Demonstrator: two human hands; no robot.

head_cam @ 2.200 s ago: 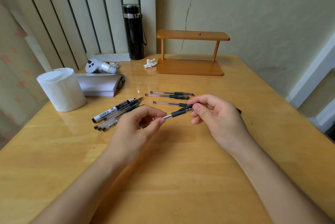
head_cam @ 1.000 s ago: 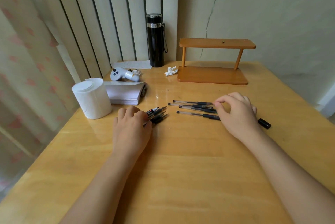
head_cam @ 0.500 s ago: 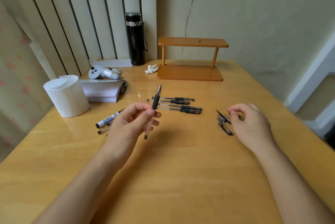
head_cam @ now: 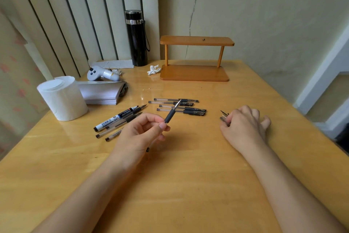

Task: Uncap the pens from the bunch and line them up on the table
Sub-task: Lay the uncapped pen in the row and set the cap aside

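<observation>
My left hand (head_cam: 139,136) pinches a clear pen (head_cam: 171,114) by its black grip. The silver tip is bare and points up and to the right, above the table. A row of several pens (head_cam: 179,107) lies side by side just beyond it. The bunch of pens (head_cam: 119,120), with a white marker among them, lies left of my left hand. My right hand (head_cam: 244,126) rests on the table at the right. Its fingers curl over a few dark pen caps (head_cam: 224,117), which stick out on its left side.
A white paper roll (head_cam: 62,98) and a stack of paper (head_cam: 102,92) sit at the left. A white controller (head_cam: 102,74), a black flask (head_cam: 137,38) and a wooden stand (head_cam: 194,73) line the back. The table's right edge (head_cam: 302,117) is close to my right hand.
My left hand has tilted the pen from nearly upright to leaning right. My right hand has closed over the caps it was beside.
</observation>
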